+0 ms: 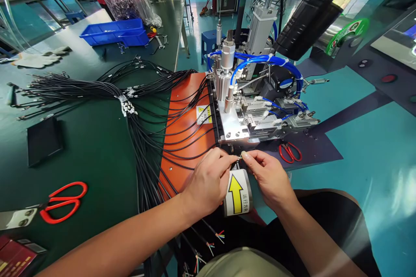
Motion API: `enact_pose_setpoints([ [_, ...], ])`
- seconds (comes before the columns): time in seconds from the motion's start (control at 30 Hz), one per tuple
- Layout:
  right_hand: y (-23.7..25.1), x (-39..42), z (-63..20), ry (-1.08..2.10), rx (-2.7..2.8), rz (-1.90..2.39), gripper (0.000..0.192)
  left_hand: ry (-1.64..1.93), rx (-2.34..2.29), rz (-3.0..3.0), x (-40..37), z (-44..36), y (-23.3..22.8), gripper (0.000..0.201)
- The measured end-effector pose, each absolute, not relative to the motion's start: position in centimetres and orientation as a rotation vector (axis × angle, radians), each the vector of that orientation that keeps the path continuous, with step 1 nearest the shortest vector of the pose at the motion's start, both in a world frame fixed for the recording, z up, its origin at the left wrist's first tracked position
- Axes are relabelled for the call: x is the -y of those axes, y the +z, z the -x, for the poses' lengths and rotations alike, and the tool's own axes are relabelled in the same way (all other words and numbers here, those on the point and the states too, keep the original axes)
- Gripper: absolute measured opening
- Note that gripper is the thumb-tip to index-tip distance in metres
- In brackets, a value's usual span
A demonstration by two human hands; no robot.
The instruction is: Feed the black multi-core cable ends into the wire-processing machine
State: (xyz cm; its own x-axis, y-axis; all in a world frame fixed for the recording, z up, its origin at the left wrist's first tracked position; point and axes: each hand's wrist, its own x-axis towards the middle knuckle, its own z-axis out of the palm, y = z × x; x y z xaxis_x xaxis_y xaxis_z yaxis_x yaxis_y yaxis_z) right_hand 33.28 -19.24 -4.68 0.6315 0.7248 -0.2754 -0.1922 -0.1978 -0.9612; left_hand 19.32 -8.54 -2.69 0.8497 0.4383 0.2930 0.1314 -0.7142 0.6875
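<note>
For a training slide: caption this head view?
Left hand and right hand pinch a thin black cable end before a silver pneumatic machine.

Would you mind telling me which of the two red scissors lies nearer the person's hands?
The small scissors by the machine base, just right of the right hand; the big scissors lie far left on the green bench.

Cable bundle [130, 108] spread across the worktop [91, 147], its ends draped over a plate [185, 138] left of the machine [253, 104], scissors [63, 202] near the worktop's front left edge, second scissors [290, 151] right of the machine's front, bin [113, 32] far behind the cables, arrow label [236, 192] between left hand [208, 181] and right hand [269, 177]
</note>
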Motion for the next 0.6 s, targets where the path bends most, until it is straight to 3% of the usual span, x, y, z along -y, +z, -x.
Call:
enact_pose_setpoints([
  [0.6, -5.02, 18.92, -32.64, 0.783, 0.512, 1.64, 0.035, 0.556, -0.486, -2.34, 8.71, -19.41, -2.61, 0.03],
])
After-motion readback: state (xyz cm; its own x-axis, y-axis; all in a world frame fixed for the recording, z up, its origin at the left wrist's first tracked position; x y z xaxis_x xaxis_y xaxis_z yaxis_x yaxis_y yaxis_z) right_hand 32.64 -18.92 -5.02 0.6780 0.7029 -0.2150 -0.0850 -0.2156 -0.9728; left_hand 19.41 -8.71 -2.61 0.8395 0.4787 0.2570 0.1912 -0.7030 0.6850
